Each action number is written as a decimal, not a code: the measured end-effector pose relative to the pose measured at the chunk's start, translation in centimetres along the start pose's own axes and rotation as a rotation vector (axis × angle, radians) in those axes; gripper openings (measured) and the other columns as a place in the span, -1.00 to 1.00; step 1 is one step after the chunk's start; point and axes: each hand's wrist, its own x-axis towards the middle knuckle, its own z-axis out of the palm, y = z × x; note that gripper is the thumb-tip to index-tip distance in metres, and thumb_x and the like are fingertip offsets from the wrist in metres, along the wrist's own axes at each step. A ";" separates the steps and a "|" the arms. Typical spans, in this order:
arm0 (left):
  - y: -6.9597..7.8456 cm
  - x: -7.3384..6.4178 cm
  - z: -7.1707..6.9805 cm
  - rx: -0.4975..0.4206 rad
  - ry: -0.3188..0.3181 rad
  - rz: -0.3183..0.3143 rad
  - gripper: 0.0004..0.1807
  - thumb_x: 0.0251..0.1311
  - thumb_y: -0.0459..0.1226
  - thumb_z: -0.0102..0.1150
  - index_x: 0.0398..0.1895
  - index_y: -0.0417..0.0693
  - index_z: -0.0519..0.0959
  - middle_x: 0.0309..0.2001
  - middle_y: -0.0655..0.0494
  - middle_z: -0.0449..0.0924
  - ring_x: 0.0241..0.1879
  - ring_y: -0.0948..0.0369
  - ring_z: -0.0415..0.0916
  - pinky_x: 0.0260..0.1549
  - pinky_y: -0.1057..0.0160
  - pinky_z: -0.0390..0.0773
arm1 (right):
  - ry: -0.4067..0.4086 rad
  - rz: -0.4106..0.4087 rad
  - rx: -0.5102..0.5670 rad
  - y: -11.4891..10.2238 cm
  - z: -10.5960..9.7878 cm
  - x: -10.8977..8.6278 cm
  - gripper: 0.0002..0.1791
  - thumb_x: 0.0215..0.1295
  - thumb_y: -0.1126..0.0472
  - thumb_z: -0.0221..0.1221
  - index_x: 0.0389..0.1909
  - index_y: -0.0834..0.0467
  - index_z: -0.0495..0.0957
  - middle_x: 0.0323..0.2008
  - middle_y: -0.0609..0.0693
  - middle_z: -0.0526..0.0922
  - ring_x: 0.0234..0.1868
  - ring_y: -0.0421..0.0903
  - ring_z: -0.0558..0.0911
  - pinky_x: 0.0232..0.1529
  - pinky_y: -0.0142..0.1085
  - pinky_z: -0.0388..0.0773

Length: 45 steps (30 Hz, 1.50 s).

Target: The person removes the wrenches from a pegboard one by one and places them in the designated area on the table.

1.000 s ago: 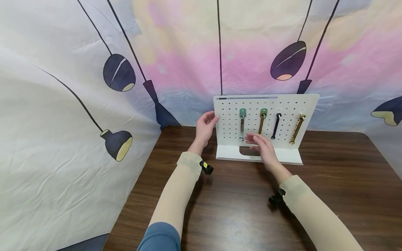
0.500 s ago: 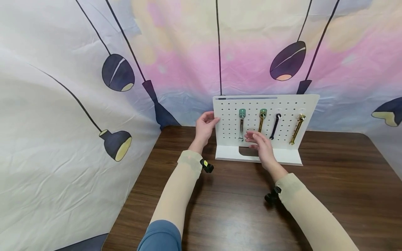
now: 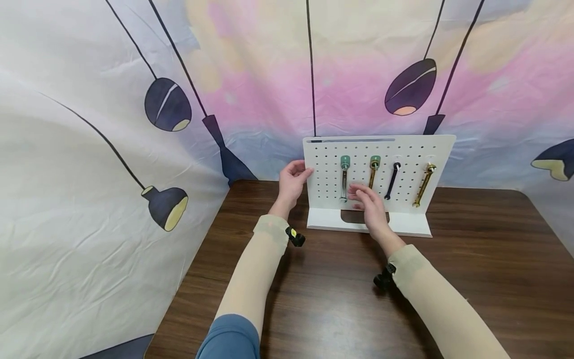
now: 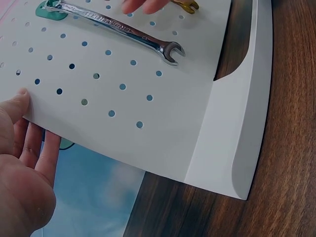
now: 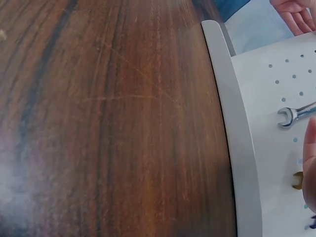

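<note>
A white pegboard stand [image 3: 325, 194] stands upright at the back of the table. My left hand [image 3: 291, 185] holds its left edge, the thumb on the front face and the fingers [image 4: 48, 158] behind. Four wrenches would be too plain a name for the row, so by colour: a silver combination wrench [image 3: 344, 185] hangs leftmost, a gold wrench [image 3: 371, 178] beside it, both topped by green pieces. Further right hang a black wrench [image 3: 393, 180] and another gold wrench [image 3: 423, 185]. My right hand [image 3: 371, 205] holds nothing, fingers loosely bent near the silver wrench's lower end.
The stand's white base [image 3: 325, 218] with a rounded cutout reaches forward over the dark wooden table [image 3: 332, 289]. Behind hangs a cloth backdrop [image 3: 269, 75] printed with lamps. A small black wrist camera [image 3: 296, 237] sits on the left cuff.
My right hand has moved slightly left and up, closer to the silver wrench. The left hand stays at the pegboard's edge.
</note>
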 end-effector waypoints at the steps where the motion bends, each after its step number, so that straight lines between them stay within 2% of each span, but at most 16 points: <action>1: 0.0 0.0 0.0 0.004 0.003 0.000 -0.75 0.34 -0.41 0.46 0.03 -0.23 0.68 -0.15 0.14 0.69 -0.21 0.27 0.65 -0.12 0.25 0.68 | 0.005 -0.006 0.001 0.0 0.1 0.1 -0.49 0.76 0.05 -0.07 0.42 0.32 0.48 0.33 0.31 0.56 0.25 0.13 0.62 0.25 0.05 0.54; 7: -0.2 -0.2 0.0 0.008 0.008 -0.005 -0.76 0.35 -0.40 0.46 0.03 -0.23 0.69 -0.15 0.13 0.69 -0.21 0.27 0.65 -0.13 0.25 0.68 | 0.024 -0.045 -0.038 -0.1 0.6 0.4 -0.55 0.72 0.12 0.03 0.44 0.26 0.47 0.35 0.23 0.57 0.32 0.15 0.57 0.27 -0.04 0.54; 15: -0.1 -0.5 0.2 0.000 0.010 -0.023 -0.76 0.33 -0.40 0.48 0.02 -0.22 0.70 -0.17 0.11 0.69 -0.21 0.26 0.64 -0.13 0.25 0.69 | 0.065 -0.068 -0.086 -0.2 1.2 0.5 -0.55 0.66 0.25 0.13 0.46 0.23 0.46 0.38 0.16 0.56 0.31 -0.04 0.54 0.27 -0.32 0.50; 21: -0.1 -0.4 0.3 0.003 0.012 -0.015 -0.75 0.34 -0.40 0.47 0.03 -0.23 0.69 -0.18 0.13 0.68 -0.21 0.27 0.63 -0.15 0.27 0.68 | 0.072 -0.079 -0.095 -0.5 1.5 0.7 -0.51 0.62 0.25 0.18 0.48 0.24 0.44 0.39 0.17 0.55 0.35 0.08 0.54 0.43 -0.15 0.39; 24: -0.2 -0.3 0.3 0.006 0.015 -0.010 -0.74 0.34 -0.41 0.47 0.04 -0.25 0.69 -0.19 0.14 0.67 -0.22 0.27 0.63 -0.16 0.29 0.67 | 0.071 -0.073 -0.098 -0.7 1.6 0.9 -0.50 0.62 0.25 0.19 0.49 0.22 0.43 0.39 0.17 0.55 0.35 0.11 0.54 0.45 -0.08 0.38; 34: -0.1 -0.2 0.3 0.017 0.032 0.005 -0.76 0.33 -0.39 0.48 0.01 -0.21 0.70 -0.18 0.13 0.68 -0.21 0.26 0.62 -0.13 0.26 0.68 | 0.088 -0.032 -0.104 -1.0 2.3 1.3 -0.48 0.63 0.28 0.14 0.53 0.17 0.41 0.39 0.18 0.54 0.36 0.10 0.52 0.45 -0.06 0.38; 45: 0.1 -0.4 0.4 0.030 0.038 0.013 -0.77 0.36 -0.38 0.46 0.02 -0.23 0.70 -0.18 0.12 0.68 -0.21 0.25 0.63 -0.10 0.22 0.70 | 0.078 -0.018 -0.092 -0.8 2.8 1.4 -0.54 0.62 0.30 0.15 0.47 0.19 0.47 0.30 0.20 0.58 0.23 0.00 0.52 0.32 -0.18 0.42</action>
